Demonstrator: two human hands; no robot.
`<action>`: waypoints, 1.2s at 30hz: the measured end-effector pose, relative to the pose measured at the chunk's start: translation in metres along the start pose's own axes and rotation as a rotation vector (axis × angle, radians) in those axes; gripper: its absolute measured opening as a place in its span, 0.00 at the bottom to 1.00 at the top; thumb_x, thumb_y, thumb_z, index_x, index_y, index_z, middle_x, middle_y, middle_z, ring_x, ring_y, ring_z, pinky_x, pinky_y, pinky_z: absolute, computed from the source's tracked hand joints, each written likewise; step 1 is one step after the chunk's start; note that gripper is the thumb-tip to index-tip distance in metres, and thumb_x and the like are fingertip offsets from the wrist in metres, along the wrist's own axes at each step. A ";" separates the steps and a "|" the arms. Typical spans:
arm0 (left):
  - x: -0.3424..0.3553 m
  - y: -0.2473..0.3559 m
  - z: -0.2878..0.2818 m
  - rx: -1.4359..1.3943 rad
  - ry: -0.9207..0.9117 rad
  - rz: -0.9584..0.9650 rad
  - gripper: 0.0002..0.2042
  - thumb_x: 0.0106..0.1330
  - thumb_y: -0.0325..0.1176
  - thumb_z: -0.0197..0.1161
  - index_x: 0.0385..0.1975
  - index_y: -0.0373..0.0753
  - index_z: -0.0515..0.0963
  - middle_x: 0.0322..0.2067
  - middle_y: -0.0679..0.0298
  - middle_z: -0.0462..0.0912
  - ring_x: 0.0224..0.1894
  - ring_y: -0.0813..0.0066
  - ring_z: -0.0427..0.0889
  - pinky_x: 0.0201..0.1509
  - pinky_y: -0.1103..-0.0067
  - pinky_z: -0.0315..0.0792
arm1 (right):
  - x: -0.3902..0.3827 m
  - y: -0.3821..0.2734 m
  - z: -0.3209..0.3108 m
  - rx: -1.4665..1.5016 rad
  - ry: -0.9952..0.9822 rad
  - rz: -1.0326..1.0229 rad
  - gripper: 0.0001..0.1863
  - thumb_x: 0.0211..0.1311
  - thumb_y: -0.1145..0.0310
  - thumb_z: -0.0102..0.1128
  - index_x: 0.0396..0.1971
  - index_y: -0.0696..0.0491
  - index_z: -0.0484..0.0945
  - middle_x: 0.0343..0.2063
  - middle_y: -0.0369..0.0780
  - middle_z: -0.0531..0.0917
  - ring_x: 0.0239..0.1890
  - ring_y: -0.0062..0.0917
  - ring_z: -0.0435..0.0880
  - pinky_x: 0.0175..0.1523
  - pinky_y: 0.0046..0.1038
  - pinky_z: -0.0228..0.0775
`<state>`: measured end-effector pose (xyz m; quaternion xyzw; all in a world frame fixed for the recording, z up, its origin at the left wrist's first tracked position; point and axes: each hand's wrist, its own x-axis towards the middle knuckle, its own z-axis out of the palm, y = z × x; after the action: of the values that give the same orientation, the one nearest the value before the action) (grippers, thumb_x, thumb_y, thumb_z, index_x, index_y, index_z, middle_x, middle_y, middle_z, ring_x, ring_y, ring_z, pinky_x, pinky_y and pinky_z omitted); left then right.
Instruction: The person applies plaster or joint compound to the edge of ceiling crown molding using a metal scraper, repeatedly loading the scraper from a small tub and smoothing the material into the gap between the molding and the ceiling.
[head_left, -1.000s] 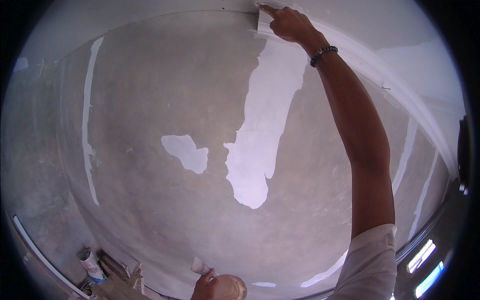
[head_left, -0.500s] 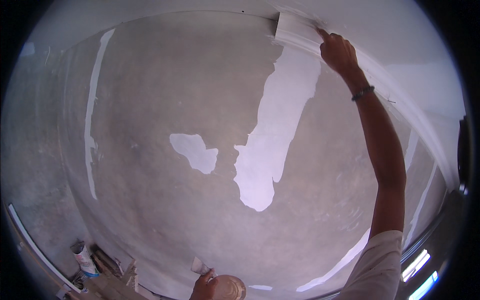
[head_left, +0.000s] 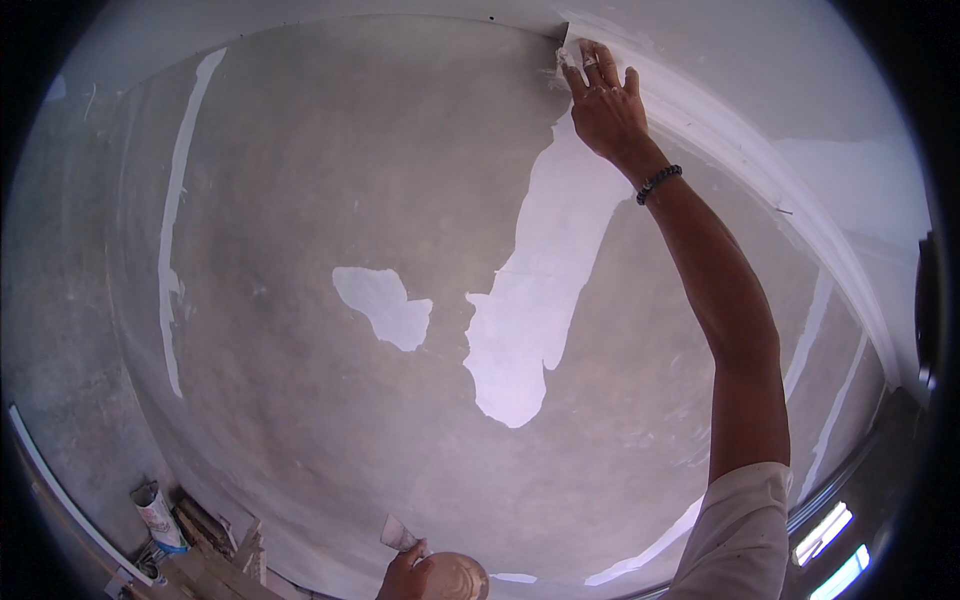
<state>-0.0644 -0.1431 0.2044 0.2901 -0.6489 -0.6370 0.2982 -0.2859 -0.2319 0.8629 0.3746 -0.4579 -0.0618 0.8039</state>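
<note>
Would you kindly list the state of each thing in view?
right hand: raised, pressing a barely visible tool to the wall top
left hand: low, gripping a putty knife and a round pan
wall: grey, white patches of filler
bracelet: on right wrist

A grey wall (head_left: 330,180) carries white plaster patches (head_left: 385,305); below the wall, wood scraps (head_left: 215,560) lie; bright windows (head_left: 825,550) sit at its lower right.
</note>
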 end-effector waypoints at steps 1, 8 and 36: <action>0.002 -0.006 0.000 -0.021 0.001 -0.006 0.22 0.65 0.31 0.55 0.58 0.32 0.65 0.54 0.51 0.73 0.56 0.69 0.70 0.59 0.77 0.64 | 0.001 -0.002 -0.003 0.013 -0.033 0.014 0.28 0.60 0.70 0.44 0.62 0.49 0.61 0.65 0.47 0.58 0.69 0.36 0.51 0.59 0.52 0.54; 0.002 0.010 -0.010 0.043 0.008 0.024 0.22 0.65 0.31 0.55 0.59 0.31 0.64 0.54 0.50 0.73 0.56 0.69 0.71 0.58 0.77 0.65 | 0.007 -0.014 -0.007 0.015 -0.025 0.065 0.29 0.59 0.69 0.45 0.63 0.48 0.59 0.63 0.48 0.61 0.67 0.40 0.54 0.57 0.53 0.55; 0.032 0.114 -0.019 0.148 0.131 0.206 0.25 0.64 0.40 0.53 0.57 0.29 0.66 0.56 0.44 0.69 0.61 0.54 0.66 0.65 0.71 0.57 | -0.219 0.016 -0.167 1.131 -0.684 0.016 0.20 0.60 0.67 0.53 0.53 0.49 0.72 0.16 0.38 0.76 0.19 0.24 0.75 0.34 0.29 0.71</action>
<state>-0.0706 -0.1772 0.3196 0.2839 -0.6995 -0.5332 0.3818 -0.2844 -0.0322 0.6724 0.6950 -0.6519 0.0786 0.2930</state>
